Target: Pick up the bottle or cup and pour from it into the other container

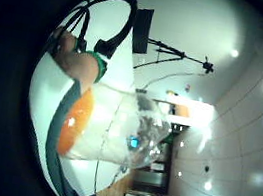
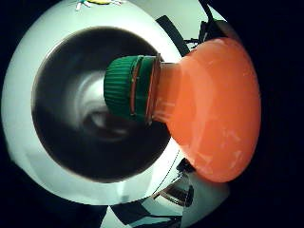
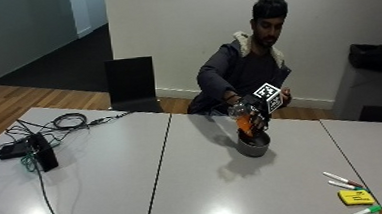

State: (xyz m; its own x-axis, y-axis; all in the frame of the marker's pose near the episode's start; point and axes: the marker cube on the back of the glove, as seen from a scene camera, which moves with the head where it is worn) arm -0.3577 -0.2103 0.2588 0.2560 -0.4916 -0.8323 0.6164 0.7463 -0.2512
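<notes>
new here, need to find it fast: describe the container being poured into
On the grey table, right in front of the seated person, sits a dark round bowl. An orange bottle with a green cap is tipped directly over it, in the gloved right hand.

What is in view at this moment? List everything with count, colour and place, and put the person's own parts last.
bottle: one, clear with orange liquid and a green cap still on, tipped neck-down over the bowl
bowl: one, dark grey, on the table in front of the person
table: light grey, in joined sections
markers: several, near the table's right edge
yellow pad: one, beside the markers
cables: black, at the table's left end
black box: one, upright, by the cables
chair: one, black, behind the table
right hand: black glove, grips the bottle above the bowl
</notes>
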